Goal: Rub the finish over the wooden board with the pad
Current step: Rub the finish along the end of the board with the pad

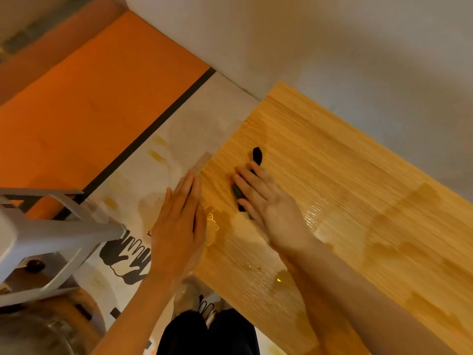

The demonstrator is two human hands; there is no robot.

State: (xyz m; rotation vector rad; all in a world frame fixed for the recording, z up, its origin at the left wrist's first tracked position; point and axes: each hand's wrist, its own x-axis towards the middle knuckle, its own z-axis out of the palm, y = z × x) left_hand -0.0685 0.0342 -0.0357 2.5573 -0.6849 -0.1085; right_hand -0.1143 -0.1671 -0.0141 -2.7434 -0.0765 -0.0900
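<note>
- Wooden board (345,190): pale striped grain, wet glossy patches of finish (311,216).
- Right hand (271,201) presses flat on the dark pad (256,155).
- Left hand (179,221) lies flat, fingers together, at the board's edge.

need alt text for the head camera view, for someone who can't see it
A person's right hand presses a dark pad flat on a wooden board that shines with wet finish, while the left hand rests flat along the board's edge. The board lies on stained paper on the floor, with a grey stool at the left.
</note>
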